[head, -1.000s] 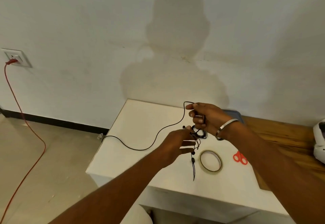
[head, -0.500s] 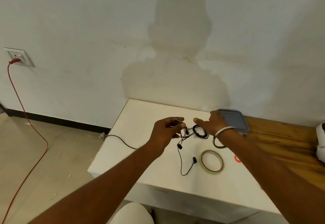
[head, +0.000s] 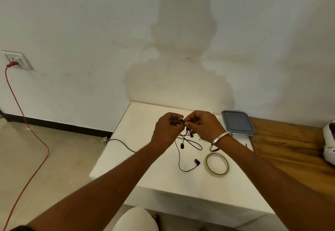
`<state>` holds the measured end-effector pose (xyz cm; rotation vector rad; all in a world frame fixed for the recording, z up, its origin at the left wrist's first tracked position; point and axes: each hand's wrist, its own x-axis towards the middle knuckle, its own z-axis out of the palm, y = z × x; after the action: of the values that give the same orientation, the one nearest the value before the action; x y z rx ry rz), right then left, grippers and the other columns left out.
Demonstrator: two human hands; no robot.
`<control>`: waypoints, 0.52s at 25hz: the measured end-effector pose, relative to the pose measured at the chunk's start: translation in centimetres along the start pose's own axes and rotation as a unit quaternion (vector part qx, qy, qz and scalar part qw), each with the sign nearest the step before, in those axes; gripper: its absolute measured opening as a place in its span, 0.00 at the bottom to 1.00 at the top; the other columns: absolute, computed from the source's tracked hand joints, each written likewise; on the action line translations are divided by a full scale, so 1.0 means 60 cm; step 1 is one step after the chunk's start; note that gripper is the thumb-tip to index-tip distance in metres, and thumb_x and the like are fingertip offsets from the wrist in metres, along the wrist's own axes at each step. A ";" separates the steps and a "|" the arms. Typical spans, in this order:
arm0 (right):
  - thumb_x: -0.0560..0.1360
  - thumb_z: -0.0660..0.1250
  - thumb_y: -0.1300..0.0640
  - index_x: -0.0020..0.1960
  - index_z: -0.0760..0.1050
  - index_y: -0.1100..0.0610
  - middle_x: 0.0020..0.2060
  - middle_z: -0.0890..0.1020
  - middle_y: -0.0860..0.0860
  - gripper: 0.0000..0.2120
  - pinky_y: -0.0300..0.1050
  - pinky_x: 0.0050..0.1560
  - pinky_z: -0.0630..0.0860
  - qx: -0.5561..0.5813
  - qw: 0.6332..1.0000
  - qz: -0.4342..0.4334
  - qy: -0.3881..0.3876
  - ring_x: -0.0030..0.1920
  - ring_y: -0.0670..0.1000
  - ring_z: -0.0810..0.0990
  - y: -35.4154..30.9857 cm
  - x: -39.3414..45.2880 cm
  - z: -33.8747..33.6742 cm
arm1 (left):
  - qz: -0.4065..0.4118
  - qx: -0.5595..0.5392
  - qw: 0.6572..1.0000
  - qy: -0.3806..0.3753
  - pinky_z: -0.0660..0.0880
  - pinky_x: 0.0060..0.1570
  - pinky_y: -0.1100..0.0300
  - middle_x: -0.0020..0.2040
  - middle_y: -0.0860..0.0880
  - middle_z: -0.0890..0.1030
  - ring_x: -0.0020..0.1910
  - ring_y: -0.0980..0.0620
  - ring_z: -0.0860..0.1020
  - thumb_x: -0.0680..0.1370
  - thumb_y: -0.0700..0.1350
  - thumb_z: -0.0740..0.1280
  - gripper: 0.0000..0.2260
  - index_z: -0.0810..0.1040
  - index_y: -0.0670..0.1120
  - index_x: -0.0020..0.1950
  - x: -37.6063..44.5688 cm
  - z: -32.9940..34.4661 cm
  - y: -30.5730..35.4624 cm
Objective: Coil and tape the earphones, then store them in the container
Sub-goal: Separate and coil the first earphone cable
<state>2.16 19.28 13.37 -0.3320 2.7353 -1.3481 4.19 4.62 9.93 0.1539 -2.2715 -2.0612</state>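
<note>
White table (head: 145,180), both hands pinching earphones (head: 181,158), cable trailing left-right

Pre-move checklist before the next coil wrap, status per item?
1. Left hand pinches the earphone cable: ok.
2. Right hand pinches the cable: ok.
3. Cable coiled: not ok, loose loops lie on the white table and one strand trails off its left edge.
4. Earbud free of snags: ok.
5. Tape roll within reach: ok.
6. Container open: not ok, lid on.
</note>
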 end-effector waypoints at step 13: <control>0.77 0.62 0.63 0.46 0.73 0.56 0.36 0.78 0.54 0.03 0.51 0.46 0.80 0.240 0.964 0.093 0.067 0.36 0.53 0.80 0.032 0.001 -0.036 | -0.114 -0.145 0.983 -0.025 0.67 0.52 0.53 0.41 0.50 0.80 0.49 0.50 0.77 0.75 0.44 0.60 0.08 0.72 0.47 0.37 0.002 -0.046 0.015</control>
<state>1.47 22.09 13.18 0.0531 2.3445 -1.9605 4.40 1.97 11.09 0.3633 -2.0300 -2.5089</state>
